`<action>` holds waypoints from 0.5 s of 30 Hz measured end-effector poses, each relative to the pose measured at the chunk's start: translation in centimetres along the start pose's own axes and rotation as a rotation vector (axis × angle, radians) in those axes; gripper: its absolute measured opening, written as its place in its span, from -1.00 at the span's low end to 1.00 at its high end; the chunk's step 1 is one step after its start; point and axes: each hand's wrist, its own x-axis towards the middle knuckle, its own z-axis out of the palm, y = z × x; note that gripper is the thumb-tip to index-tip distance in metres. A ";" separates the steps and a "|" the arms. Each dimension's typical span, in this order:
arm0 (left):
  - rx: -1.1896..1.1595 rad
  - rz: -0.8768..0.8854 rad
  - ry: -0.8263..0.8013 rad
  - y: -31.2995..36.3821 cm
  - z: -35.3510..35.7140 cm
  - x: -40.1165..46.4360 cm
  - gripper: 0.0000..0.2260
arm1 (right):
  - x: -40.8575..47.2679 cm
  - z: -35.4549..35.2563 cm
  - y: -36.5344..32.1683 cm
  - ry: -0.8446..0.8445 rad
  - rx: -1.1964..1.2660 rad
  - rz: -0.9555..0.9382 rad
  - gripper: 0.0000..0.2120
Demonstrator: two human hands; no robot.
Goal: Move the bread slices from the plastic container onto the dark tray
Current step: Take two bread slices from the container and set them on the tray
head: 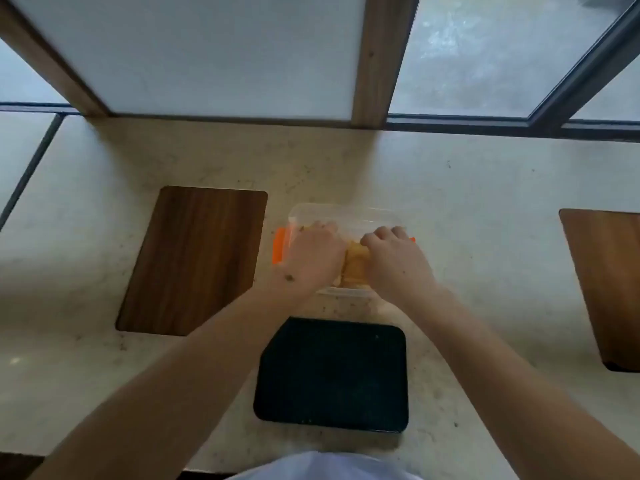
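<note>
A clear plastic container (343, 214) with orange side clips sits on the pale counter, just beyond the dark tray (332, 375), which holds nothing. Golden-brown bread slices (355, 268) show inside the container between my hands. My left hand (313, 254) reaches into the container's left half, knuckles up, fingers curled down around the bread. My right hand (394, 256) does the same on the right side. The fingertips of both hands are hidden, and most of the bread is covered by them.
A dark wooden board (194, 261) lies left of the container. Another wooden board (606, 285) lies at the right edge. A window frame (369, 60) rises behind the counter. The counter's front edge runs along the bottom, by my light shirt (322, 467).
</note>
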 end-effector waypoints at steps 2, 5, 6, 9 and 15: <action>0.173 0.020 -0.096 0.2 -0.4 1.2 -0.85 | 2.3 0.0 -0.1 -0.156 -0.162 0.047 -0.68; 0.379 0.060 -0.260 0.3 -0.6 2.4 -0.76 | 4.7 0.5 -0.5 -0.327 -0.395 0.021 -0.58; 0.435 0.085 -0.283 0.1 -0.2 2.6 -0.73 | 5.0 1.1 -0.4 -0.340 -0.437 -0.006 -0.57; 0.482 0.151 -0.312 -0.1 0.7 2.5 -0.66 | 5.4 1.7 -0.1 -0.355 -0.493 -0.039 -0.59; 0.491 0.181 -0.394 0.0 1.8 2.9 -0.65 | 5.7 1.9 -0.1 -0.447 -0.571 -0.098 -0.48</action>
